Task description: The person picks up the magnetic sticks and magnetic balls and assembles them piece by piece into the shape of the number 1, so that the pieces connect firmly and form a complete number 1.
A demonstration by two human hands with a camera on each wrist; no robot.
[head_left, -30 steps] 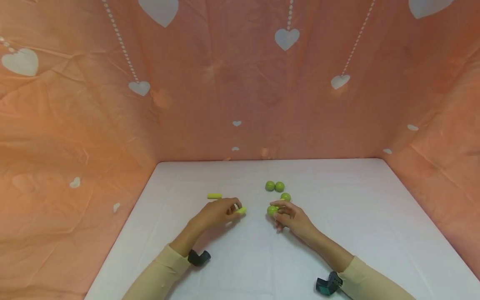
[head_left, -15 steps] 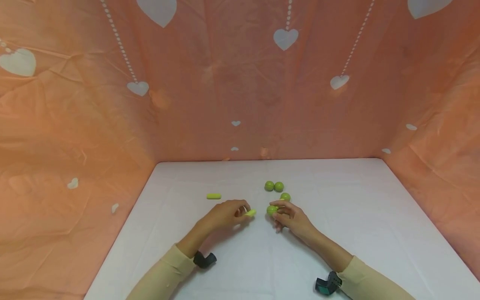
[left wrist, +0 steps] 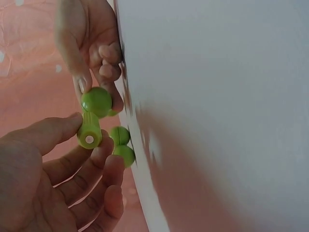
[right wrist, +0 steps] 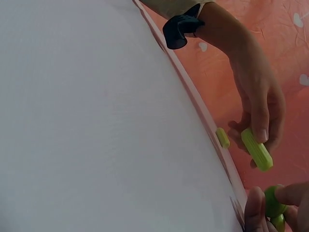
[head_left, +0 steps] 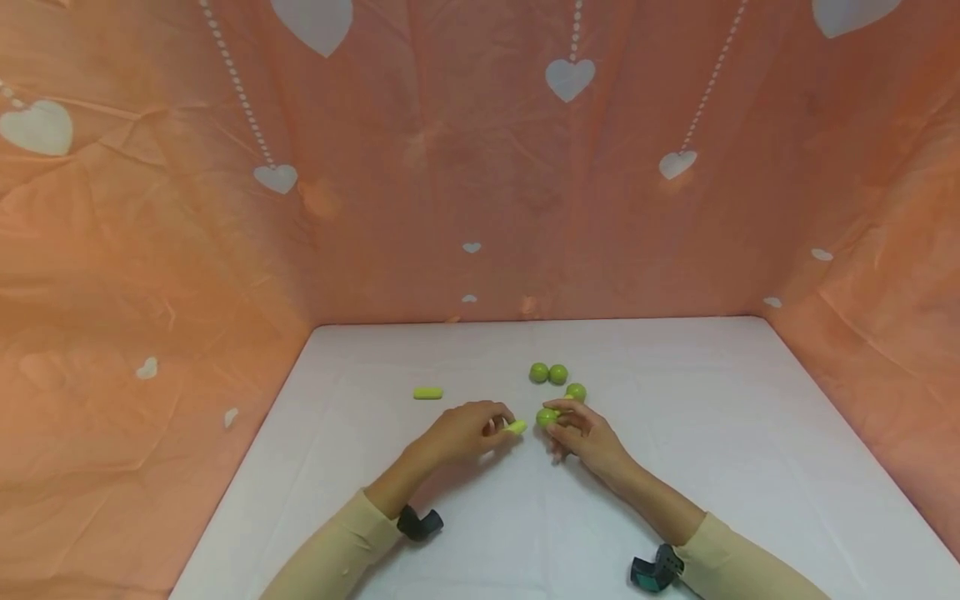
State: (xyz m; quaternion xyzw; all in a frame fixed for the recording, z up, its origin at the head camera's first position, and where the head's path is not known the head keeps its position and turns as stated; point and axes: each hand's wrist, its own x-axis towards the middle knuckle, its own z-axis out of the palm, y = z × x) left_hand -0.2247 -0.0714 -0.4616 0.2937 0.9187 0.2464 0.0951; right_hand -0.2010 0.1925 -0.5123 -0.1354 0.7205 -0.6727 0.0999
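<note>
My left hand (head_left: 468, 429) pinches a yellow-green ribbed rod (left wrist: 90, 130) between thumb and fingertips. A pale round dot shows in the rod's near end. My right hand (head_left: 588, 437) pinches a shiny green ball (head_left: 547, 417) between thumb and fingers. Behind its index finger a bit of yellow-green rod (head_left: 567, 398) shows, leading to a second green ball (head_left: 576, 392); the fingers hide most of that rod. In the right wrist view a small gap separates the left hand's rod (right wrist: 257, 151) from the held ball (right wrist: 275, 202).
Two green balls (head_left: 548, 373) lie side by side on the white table (head_left: 675, 400) beyond the right hand. Another yellow-green rod (head_left: 427, 393) lies behind the left hand. Orange cloth walls (head_left: 390, 208) with pale hearts enclose the back and sides.
My left hand has carried its rod rightward, close to the ball in my right hand. The right hand stays nearly in place; its ball and the second ball shift slightly together.
</note>
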